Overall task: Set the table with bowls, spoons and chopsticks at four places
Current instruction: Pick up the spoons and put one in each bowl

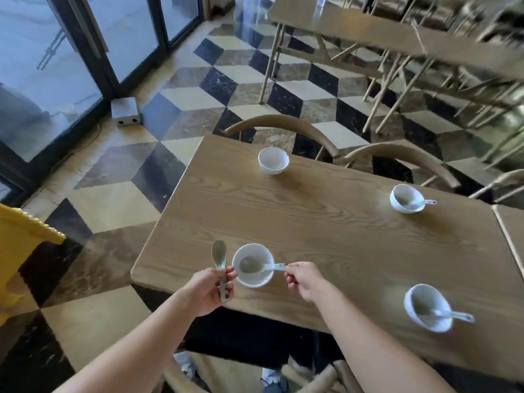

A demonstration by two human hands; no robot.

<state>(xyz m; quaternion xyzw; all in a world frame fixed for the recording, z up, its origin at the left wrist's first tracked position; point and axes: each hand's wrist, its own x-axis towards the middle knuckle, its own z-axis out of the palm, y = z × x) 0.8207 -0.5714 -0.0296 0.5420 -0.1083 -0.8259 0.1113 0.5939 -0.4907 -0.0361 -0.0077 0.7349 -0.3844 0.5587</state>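
Several white bowls stand on the wooden table (312, 222). In the near left bowl (253, 277) lies a spoon (255, 265), and my right hand (304, 280) pinches its handle at the bowl's right rim. My left hand (208, 292) grips a second spoon (219, 258) upright, just left of that bowl. The far left bowl (273, 160) holds nothing. The far right bowl (405, 198) and the near right bowl (428, 307) each hold a spoon. No chopsticks are in view.
Two curved wooden chair backs (283, 123) stand along the table's far side, and another chair (312, 375) is below me. A second table (513, 222) abuts on the right. A yellow object (19, 245) stands on the left, with glass doors (56, 66) beyond.
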